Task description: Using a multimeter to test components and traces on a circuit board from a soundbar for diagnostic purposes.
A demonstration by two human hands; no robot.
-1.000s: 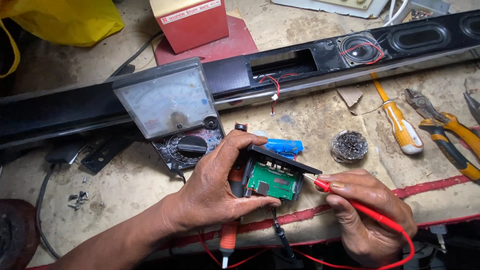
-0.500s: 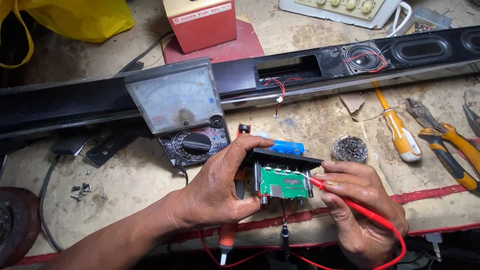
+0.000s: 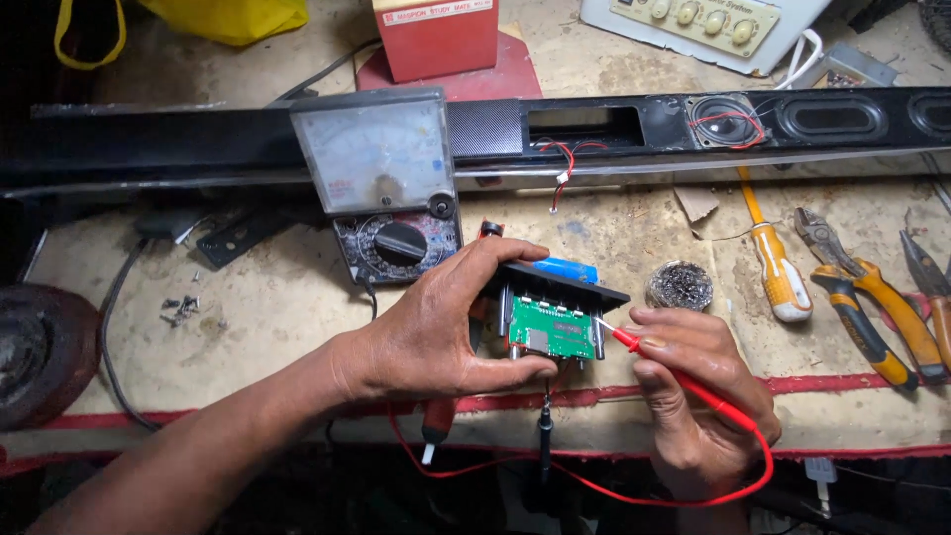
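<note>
**Still probing: one green board, two hands, one red probe**

Meanwhile, little had changed since half a second earlier: the green circuit board point(image 3: 553, 329), fixed under a black panel point(image 3: 563, 281), stayed upright just above the bench edge, between the two hands. The left hand point(image 3: 446, 327) kept its grip, fingers curled over the panel's top and thumb pressed under the board's lower edge. The right hand point(image 3: 698, 386) stayed closed around the red probe point(image 3: 666, 369), whose tip touched the board's right side. The view had shifted down and right, so the meter point(image 3: 381, 183) sat nearer the middle.

Counted outward: one board, one red probe in hand, and one red wire point(image 3: 634, 493) looping below the bench edge. A second red probe point(image 3: 436, 431) and one black probe point(image 3: 544, 433) hung loose under the left hand. One blue cylinder point(image 3: 567, 268) lay just behind the panel. One round tin of metal wool point(image 3: 680, 286) stood beside the right hand. Further right lay one yellow-handled screwdriver point(image 3: 778, 272) and two pliers point(image 3: 867, 297), the second partly cut off by the frame. One long black speaker bar point(image 3: 495, 134) ran across the bench behind the meter, and one red box point(image 3: 436, 38) stood beyond it.
</note>
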